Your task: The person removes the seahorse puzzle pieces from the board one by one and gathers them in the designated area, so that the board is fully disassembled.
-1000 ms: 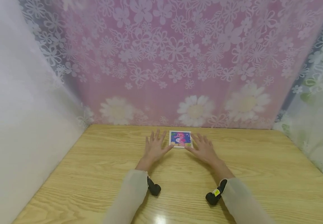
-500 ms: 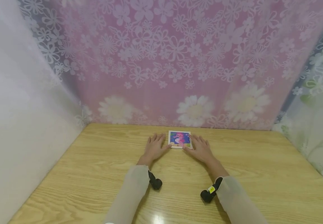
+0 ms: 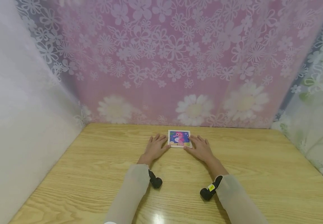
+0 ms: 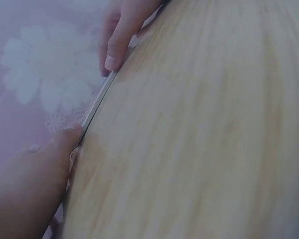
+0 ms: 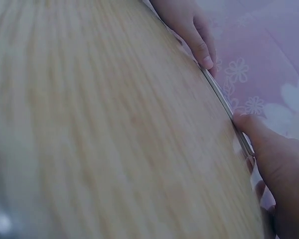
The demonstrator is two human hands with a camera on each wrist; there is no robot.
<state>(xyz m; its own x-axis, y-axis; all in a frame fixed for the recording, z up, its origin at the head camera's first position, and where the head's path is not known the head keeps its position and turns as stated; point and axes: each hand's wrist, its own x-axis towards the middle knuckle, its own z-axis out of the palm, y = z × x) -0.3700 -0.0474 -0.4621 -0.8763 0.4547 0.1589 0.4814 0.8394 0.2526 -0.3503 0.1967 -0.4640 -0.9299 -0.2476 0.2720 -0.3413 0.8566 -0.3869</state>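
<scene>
A thin square seahorse picture board (image 3: 179,138) lies flat near the back of the table, with a pink seahorse on blue inside a white border. My left hand (image 3: 154,147) holds its left side, thumb at the near left corner and fingertips at the left edge. Opposite it, my right hand (image 3: 201,148) has its thumb on the near edge by the right corner and its fingers along the right edge. Both wrist views show the board edge-on, as a thin strip (image 4: 97,103) between the two thumbs; the outer fingers are partly hidden there.
The wood-grain table (image 3: 108,186) reaches back to a pink floral curtain (image 3: 150,77). A pale wall covering (image 3: 24,109) stands at the left, with flowered cloth (image 3: 321,109) at the right. Each wrist carries a small black camera (image 3: 156,182).
Both hands, spread with fingers raised beside the board a second ago, have come down. Their fingers have drawn in against its sides. The board stays in about the same place.
</scene>
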